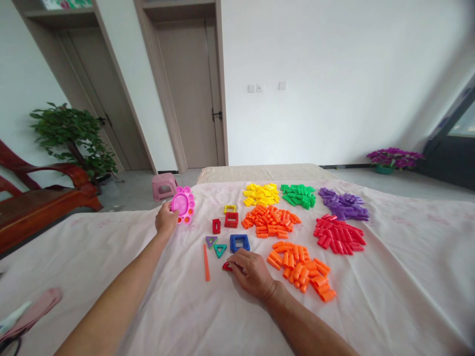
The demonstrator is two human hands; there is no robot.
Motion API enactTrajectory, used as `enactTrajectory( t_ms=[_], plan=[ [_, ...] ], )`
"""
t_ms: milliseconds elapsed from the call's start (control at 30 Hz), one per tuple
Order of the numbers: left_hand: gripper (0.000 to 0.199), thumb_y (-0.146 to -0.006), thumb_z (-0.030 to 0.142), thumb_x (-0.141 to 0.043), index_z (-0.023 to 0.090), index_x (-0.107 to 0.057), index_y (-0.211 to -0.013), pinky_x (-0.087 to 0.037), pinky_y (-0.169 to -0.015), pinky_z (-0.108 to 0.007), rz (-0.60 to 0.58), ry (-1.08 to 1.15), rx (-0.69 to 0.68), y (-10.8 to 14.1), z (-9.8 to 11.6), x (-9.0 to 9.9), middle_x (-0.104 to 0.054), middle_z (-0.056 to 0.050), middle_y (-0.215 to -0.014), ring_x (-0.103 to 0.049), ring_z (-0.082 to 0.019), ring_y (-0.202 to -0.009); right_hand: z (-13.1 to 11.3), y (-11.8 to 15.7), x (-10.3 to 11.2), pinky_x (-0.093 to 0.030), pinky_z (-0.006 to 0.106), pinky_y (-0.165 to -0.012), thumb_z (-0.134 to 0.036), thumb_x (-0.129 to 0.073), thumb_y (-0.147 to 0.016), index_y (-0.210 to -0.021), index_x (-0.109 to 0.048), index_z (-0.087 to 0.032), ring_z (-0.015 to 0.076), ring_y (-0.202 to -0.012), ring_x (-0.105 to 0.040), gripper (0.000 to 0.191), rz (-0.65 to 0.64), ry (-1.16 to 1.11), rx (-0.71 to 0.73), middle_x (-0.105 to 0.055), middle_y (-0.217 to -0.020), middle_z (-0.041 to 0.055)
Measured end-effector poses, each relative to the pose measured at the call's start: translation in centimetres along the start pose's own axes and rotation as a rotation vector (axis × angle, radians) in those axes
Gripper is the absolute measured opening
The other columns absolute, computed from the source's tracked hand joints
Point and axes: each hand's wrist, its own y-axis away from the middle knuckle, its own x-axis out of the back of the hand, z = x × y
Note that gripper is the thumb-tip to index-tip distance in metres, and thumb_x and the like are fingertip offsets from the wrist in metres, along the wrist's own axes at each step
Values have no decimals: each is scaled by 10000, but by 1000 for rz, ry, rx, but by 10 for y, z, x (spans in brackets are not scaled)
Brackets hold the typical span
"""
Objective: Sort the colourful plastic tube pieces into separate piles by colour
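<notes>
My left hand (166,219) grips the edge of a pink paint palette (181,203) with round wells, several of them orange inside. My right hand (252,272) has its fingers closed on a small red piece (227,267) low on the cloth; its full shape is hidden under the fingers. Just beyond that hand lie blue square frames (239,248). To their left are a teal triangle (220,250), a purple triangle (211,241) and an orange stick (206,264). Farther back sit red square frames (231,220), a narrow red frame (216,226) and a yellow frame (230,209).
Sorted piles of plastic pieces lie to the right: yellow (261,194), green (299,196), purple (344,204), red (339,235) and orange (300,264). A pink stool (164,186) stands beyond the cloth-covered surface (166,306). A pink item (35,314) lies at the near left.
</notes>
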Motion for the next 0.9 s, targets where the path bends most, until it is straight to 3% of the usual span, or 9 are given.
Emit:
enactTrajectory(
  t_ms=[100,200,300,433,500,633,733,900],
  plan=[
    [531,-908,276,-495,200,-463,-1432,-467,-894,-429,35,-115,-35,-12,24,-11,-640,-184,-1290,-625,-305,-1097,1,0,-1,-449,224,-682,-190,-502,-953,-913,-695,-215,130,-719,-614,198,-8,10,0,-670,-814,30],
    [497,-931,262,-477,259,-485,-1428,-430,-952,-389,-45,-198,-159,-12,38,-29,-598,-138,-1365,-586,-272,-1153,2,1,-1,-444,223,-678,-174,-518,-942,-913,-689,-218,129,-721,-618,179,-14,25,1,-669,-818,24],
    [424,-906,251,-532,282,-597,-1324,-406,-988,-372,-159,-277,-259,1,38,-51,-576,-109,-1389,-582,-255,-1148,2,2,-1,-448,222,-693,-170,-518,-943,-916,-690,-220,133,-745,-631,181,-19,24,-7,-672,-825,24],
    [419,-901,266,-528,244,-613,-1311,-395,-995,-459,-196,-356,-241,19,26,-74,-522,-176,-1410,-583,-309,-1135,1,1,-1,-456,221,-709,-173,-508,-948,-932,-693,-222,137,-765,-643,192,-21,6,-13,-682,-836,29],
    [450,-912,254,-490,247,-586,-1352,-409,-977,-463,-192,-361,-217,23,20,-79,-521,-187,-1400,-581,-318,-1136,1,1,-1,-458,222,-713,-174,-509,-948,-933,-691,-223,140,-768,-648,189,-20,-2,-9,-687,-842,32],
    [499,-919,166,-410,256,-574,-1382,-453,-936,-353,-218,-314,-212,17,17,-87,-539,-149,-1392,-599,-251,-1131,1,0,-2,-458,222,-711,-170,-507,-947,-926,-686,-224,142,-762,-648,188,-20,-14,-7,-690,-838,33],
    [528,-917,125,-392,220,-552,-1411,-425,-1001,-298,-258,-272,-245,8,22,-94,-520,-135,-1440,-561,-212,-1231,1,0,-3,-456,223,-706,-172,-509,-947,-926,-687,-224,142,-758,-646,186,-16,-15,-6,-689,-834,31],
    [552,-922,265,-486,208,-479,-1470,-397,-1065,-344,-332,-242,-303,-4,34,-97,-424,-154,-1546,-469,-253,-1363,1,1,-3,-464,220,-727,-176,-501,-956,-944,-689,-221,142,-780,-650,194,-16,-19,-12,-693,-850,39]
  ],
)
